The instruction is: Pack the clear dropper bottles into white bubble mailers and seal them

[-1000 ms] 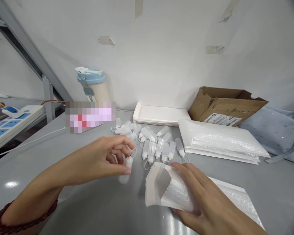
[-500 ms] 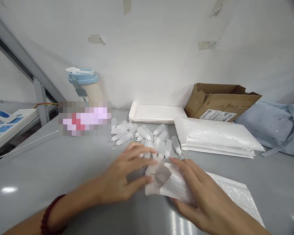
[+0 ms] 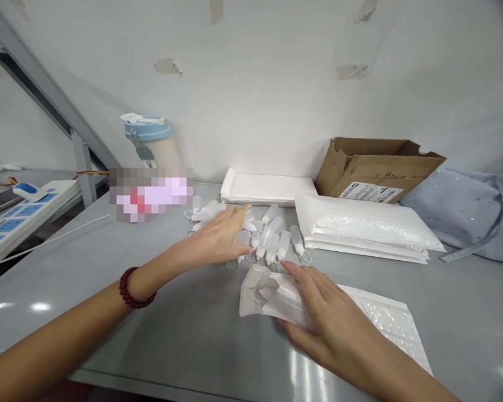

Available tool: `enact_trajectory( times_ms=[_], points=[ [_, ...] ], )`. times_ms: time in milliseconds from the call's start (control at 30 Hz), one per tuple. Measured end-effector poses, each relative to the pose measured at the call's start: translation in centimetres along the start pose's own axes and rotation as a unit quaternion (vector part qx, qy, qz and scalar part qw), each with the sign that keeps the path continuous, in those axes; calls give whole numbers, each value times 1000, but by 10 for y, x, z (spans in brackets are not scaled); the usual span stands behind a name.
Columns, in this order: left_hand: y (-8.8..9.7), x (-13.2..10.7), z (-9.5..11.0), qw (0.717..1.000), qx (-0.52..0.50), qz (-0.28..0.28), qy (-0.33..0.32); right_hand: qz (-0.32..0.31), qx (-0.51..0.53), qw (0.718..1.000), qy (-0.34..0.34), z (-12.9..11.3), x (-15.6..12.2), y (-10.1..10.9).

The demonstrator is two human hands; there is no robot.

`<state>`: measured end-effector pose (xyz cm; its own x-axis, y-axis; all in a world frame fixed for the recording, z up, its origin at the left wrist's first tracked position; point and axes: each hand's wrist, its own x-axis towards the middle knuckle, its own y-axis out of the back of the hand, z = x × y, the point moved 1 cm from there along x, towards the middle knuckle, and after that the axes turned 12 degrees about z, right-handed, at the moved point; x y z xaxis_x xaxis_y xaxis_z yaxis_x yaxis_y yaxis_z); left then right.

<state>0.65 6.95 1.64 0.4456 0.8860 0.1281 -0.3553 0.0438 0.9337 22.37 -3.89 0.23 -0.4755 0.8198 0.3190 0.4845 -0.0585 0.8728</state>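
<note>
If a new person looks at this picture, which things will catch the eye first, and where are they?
First the two hands at the centre: the left hand reaches into a heap of small bottles, and the right hand holds an open white mailer on the grey table. Behind, a blue-lidded cup stands at the wall, and a cardboard box sits to the right.
</note>
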Motion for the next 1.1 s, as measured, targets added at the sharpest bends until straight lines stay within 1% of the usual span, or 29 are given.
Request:
enact_trajectory(
  times_ms=[100,200,267,333,400,433,500,567,600,667,767,867,933,1033,1100],
  points=[
    [-1,-4,-3,1000,14,24,10,-5,9,1000,-12,1,2,1],
    [-5,-6,-3,998,19,52,22,-7,18,999,-27,3,4,2],
    [-6,-7,-1,998,14,60,21,-5,19,999,-31,4,4,3],
    [-1,-8,-1,997,4,77,20,-1,17,999,-37,5,4,3],
    [10,-11,-3,994,-39,99,34,7,12,999,-44,6,4,3],
    [16,-13,-4,992,-74,98,40,11,9,999,-46,7,5,3],
    [29,-19,-4,987,-144,63,32,19,4,998,-52,8,5,3],
    [36,-27,-1,984,-177,13,-10,22,3,998,-54,9,5,3],
    [37,-31,2,984,-178,1,-32,24,4,998,-55,9,5,3],
    [33,-38,11,984,-166,-5,-68,28,4,998,-50,8,5,2],
    [18,-46,26,981,-164,-10,-104,30,8,999,-39,4,3,1],
    [8,-50,33,974,-186,-19,-130,28,17,999,-31,1,2,2],
    [10,-51,29,975,-174,-13,-136,29,18,999,-32,1,2,2],
    [18,-53,22,985,-114,-13,-131,28,14,999,-35,2,2,3],
    [19,-56,25,988,-83,-21,-131,26,13,999,-31,2,2,2]
  ],
)
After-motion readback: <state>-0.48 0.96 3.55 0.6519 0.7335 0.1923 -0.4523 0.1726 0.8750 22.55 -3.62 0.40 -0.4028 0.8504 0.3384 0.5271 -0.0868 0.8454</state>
